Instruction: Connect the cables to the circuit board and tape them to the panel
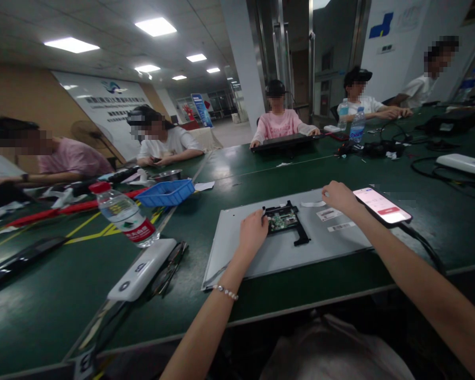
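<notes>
Black plastic frame (300, 228) w/ green circuit board (281, 220): lies approx. mid-panel, board within the frame's outline, one black leg reaching toward the wearer.
Flat grey rectangular panel (320, 243): under the frame, flat on the dark green tabletop (190, 303), near edge close to the table edge.
L hand (254, 230): at frame's left side, fingers curled in, tips at its far left corner; can't tell if it grips or just touches.
R hand (338, 196): over panel's far edge, fingers bent, tips close tog. by the end of a thin white strip (312, 204); can't tell if anything's pinched.
Step in hand: prob. handwork at frame + strip, L hand steadying, R hand on finer work; my read only.
Next move calls for: prob. light fingertip control, frame kept steady, no pressure on bare board.
White barcode label (341, 227): on panel, right of frame.
Lit smartphone (382, 205): just beside R wrist, screen up.
Clear bottle w/ red cap (124, 216): off left, upright, behind a long white device (143, 269).
Blue plastic tray (168, 199): beyond, near bottle.
</notes>
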{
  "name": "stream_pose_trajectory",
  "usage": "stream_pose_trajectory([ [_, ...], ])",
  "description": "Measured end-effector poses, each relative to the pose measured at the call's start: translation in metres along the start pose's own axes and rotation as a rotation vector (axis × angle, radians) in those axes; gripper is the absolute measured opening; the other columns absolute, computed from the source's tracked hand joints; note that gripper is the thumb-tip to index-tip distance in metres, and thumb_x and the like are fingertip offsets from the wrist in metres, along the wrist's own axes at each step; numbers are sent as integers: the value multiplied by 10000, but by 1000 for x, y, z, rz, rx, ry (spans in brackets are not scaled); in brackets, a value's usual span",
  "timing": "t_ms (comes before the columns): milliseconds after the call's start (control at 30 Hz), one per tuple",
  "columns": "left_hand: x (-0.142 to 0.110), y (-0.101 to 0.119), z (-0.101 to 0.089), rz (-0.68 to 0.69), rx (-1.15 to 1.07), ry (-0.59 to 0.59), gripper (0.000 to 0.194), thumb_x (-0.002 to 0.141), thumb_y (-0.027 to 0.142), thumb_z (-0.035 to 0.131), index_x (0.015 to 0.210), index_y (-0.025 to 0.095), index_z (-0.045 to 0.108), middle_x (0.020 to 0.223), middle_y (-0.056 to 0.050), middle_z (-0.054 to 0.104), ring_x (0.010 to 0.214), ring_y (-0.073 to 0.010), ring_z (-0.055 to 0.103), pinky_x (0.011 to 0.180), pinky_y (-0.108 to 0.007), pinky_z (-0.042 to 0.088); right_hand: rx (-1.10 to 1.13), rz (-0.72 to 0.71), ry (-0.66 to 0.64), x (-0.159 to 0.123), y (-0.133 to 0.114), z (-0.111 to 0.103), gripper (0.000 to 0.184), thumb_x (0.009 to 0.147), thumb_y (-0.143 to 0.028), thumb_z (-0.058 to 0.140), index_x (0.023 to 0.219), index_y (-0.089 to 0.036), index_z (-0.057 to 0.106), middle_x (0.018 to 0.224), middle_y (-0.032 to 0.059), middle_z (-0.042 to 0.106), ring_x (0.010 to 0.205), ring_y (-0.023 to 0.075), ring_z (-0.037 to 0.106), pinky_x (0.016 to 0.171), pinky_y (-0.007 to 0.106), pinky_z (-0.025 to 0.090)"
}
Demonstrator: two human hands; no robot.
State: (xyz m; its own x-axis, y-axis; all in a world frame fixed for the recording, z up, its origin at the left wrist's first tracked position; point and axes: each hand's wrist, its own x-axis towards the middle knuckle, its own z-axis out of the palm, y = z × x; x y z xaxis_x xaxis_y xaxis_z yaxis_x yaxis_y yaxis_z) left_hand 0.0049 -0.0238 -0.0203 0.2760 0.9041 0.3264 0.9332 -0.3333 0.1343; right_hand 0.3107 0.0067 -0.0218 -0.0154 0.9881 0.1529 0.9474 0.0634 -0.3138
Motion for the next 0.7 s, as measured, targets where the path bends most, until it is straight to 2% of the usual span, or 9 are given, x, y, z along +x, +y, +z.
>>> stream_pose_trajectory([
  [100, 1, 0, 3, 16, -25, -12, 323, 961, 280, 362, 1158, 150, 582, 1103, -102, 666, 1033, -219, 615, 918, -316, 441, 58, -207, 66, 1, -8, 3, 281, 823, -223, 533, 1048, -139, 680, 1157, 153, 589, 1083, 278, 542, 965, 382, 389],
  [167, 1, 0, 5, 28, -47, -11, 335, 968, 303, 357, 1157, 144, 582, 1104, -104, 667, 1034, -218, 616, 914, -307, 442, 89, -363, 60, 2, -14, 9, 271, 828, -221, 538, 1055, -159, 671, 1178, 126, 587, 1099, 254, 537, 983, 371, 384],
  [267, 2, 1, 8, 48, -73, -6, 359, 970, 338, 361, 1177, 133, 571, 1157, -111, 646, 1076, -220, 597, 942, -306, 426, 88, -460, 4, 2, -21, 21, 282, 832, -252, 557, 1088, -182, 654, 1177, 110, 600, 1087, 246, 553, 958, 359, 412],
  [433, 0, 1, 8, 43, -79, -9, 378, 969, 373, 363, 1193, 144, 563, 1257, -112, 589, 1145, -224, 552, 971, -318, 409, 1, -334, -3, 4, -19, 34, 331, 848, -249, 555, 1158, -157, 624, 1177, 138, 622, 1086, 281, 571, 917, 357, 429],
  [700, -1, 1, 10, 41, -57, -57, 432, 971, 396, 344, 1244, 119, 532, 1320, -140, 534, 1220, -237, 495, 1026, -341, 363, -82, -125, 83, 4, -15, 32, 288, 871, -248, 531, 1119, -139, 630, 1041, 153, 658, 961, 265, 621, 788, 329, 459],
])
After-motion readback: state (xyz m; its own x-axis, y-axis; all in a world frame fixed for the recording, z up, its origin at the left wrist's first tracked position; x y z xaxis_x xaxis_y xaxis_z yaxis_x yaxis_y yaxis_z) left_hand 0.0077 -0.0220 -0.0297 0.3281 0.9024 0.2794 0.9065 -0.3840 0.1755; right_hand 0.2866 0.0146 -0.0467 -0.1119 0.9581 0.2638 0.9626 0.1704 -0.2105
